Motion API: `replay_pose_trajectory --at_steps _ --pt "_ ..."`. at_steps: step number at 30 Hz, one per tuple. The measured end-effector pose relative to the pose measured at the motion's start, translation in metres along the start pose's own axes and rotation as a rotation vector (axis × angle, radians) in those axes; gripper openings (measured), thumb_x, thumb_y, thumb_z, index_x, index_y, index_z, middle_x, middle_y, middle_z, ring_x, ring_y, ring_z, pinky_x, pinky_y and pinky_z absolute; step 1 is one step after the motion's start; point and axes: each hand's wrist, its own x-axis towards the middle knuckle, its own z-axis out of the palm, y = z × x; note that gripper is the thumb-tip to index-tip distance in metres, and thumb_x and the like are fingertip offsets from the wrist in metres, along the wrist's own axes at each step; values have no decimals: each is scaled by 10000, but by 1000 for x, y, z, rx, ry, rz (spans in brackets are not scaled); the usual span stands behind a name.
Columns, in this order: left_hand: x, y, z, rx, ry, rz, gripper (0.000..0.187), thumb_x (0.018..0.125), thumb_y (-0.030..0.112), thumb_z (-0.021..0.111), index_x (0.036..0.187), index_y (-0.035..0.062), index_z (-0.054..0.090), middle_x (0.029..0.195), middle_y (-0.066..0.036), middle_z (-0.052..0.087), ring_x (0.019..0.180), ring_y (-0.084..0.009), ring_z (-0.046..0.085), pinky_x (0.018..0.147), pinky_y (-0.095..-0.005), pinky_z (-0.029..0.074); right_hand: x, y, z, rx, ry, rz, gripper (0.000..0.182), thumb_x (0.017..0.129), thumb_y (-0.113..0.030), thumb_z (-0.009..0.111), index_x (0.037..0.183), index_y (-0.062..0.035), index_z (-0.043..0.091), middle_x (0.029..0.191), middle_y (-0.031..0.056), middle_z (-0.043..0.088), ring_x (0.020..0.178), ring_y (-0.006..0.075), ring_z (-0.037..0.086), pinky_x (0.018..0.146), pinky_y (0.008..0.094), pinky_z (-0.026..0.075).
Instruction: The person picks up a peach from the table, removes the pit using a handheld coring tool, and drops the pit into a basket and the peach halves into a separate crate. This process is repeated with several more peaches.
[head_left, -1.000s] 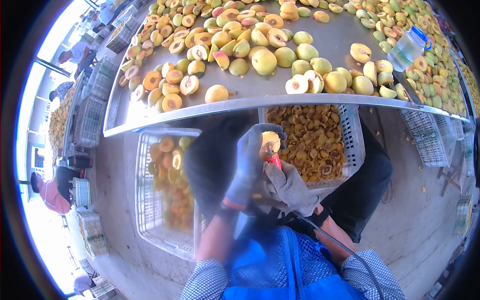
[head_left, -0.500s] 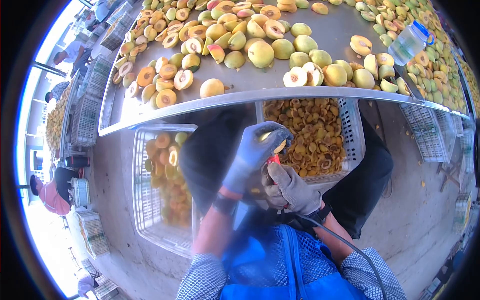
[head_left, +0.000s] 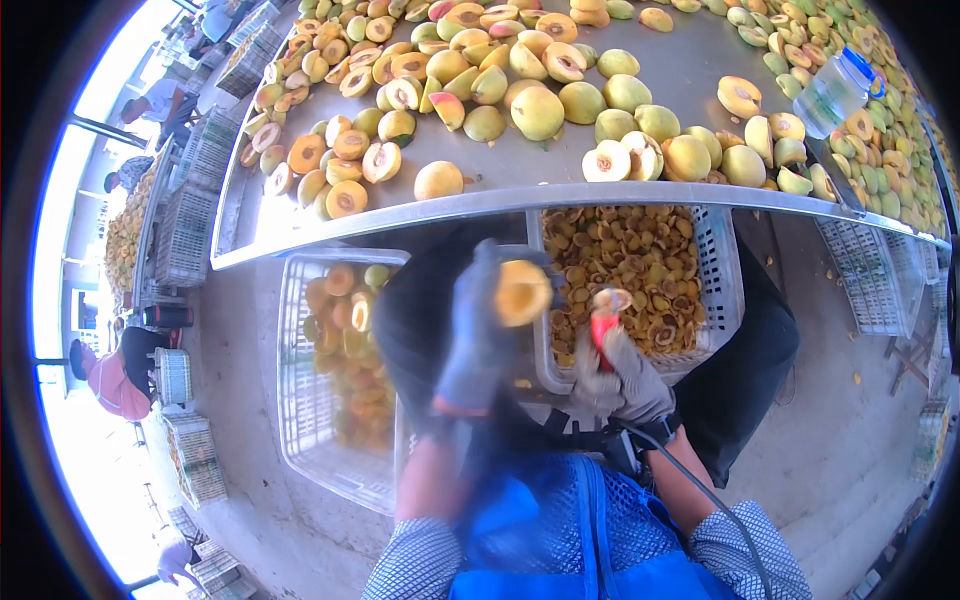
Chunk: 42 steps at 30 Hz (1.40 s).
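Note:
My left hand, in a blue-grey glove and smeared by motion, holds a peach half with its orange cut face showing. To its right, my gloved right hand grips a red-handled tool. A brownish piece, which looks like a pit with flesh, sits at the tool's tip. Just beyond the right hand is a crate full of brown pits and scraps. On the left, a white crate holds peach halves, partly blurred.
A metal table ahead bears many peaches, whole and halved. A clear blue-capped bottle stands there at the right. A cable runs along my right forearm. Stacked crates and other people are at far left.
My hands have moved apart. The left has turned leftward with the peach half, its cut face now in view. The right, with the tool, has shifted right over the crate of pits.

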Motion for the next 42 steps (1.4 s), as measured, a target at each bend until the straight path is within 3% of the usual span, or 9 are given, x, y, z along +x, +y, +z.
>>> replay_pose_trajectory --at_steps 5,15,21,23,25,29,30,38,42 --pt "-7 100 -71 1541 310 879 252 805 164 722 1013 37 658 1012 -161 626 936 -332 618 808 -407 489 7 -43 11 385 46 87 361 955 -500 495 887 -148 530 552 -80 370 401 64 310 409 238 264" --pt "123 130 -22 1940 -114 327 549 731 494 755 1036 52 641 964 -160 664 873 -317 630 776 -392 495 9 -30 25 -242 -33 -45 311 979 -369 507 973 -59 528 699 8 546 554 115 540 509 248 448" --pt "111 124 -31 1266 -105 196 522 780 397 727 1058 -28 606 874 -109 621 851 -156 607 745 -286 490 12 -26 24 -265 10 -209 289 982 -337 499 981 -49 528 729 28 585 569 129 574 524 255 474" --pt "84 113 -34 208 -153 248 381 871 270 645 1120 -14 597 939 -117 634 874 -159 614 782 -293 497 5 -39 35 -311 41 -212 230 975 -273 513 987 -44 533 751 31 590 588 105 564 543 252 469" --pt "50 100 -23 1201 -95 942 335 966 203 473 1174 -42 564 1102 -119 626 976 -197 616 876 -312 488 -3 -56 50 -390 14 -277 221 965 -249 529 1006 -33 543 752 36 589 605 103 555 561 258 465" --pt "18 37 -3 -397 -207 42 472 1035 355 325 1112 -34 580 1102 -116 623 1017 -207 598 910 -307 467 -8 -68 72 -735 83 -510 317 915 -262 574 1140 -38 573 869 149 647 778 285 640 694 366 492" --pt "13 22 4 249 -236 444 521 1039 414 283 1090 -13 577 1038 -97 632 960 -195 598 907 -305 463 -6 -65 72 -718 81 -501 334 901 -287 582 1126 -40 576 911 227 634 863 415 629 727 416 493" --pt "-9 -1 38 265 -182 378 426 1006 397 414 1064 -3 548 947 -120 642 830 -176 623 788 -305 505 0 -58 73 -795 226 -427 350 888 -324 587 1094 -41 586 906 260 635 915 460 601 739 474 488" --pt "-6 -12 40 17 -105 244 328 990 304 491 1024 -12 572 878 -120 648 742 -160 622 675 -285 521 7 -41 68 -854 213 -508 309 950 -251 557 1096 21 568 807 172 650 733 258 646 674 350 490"
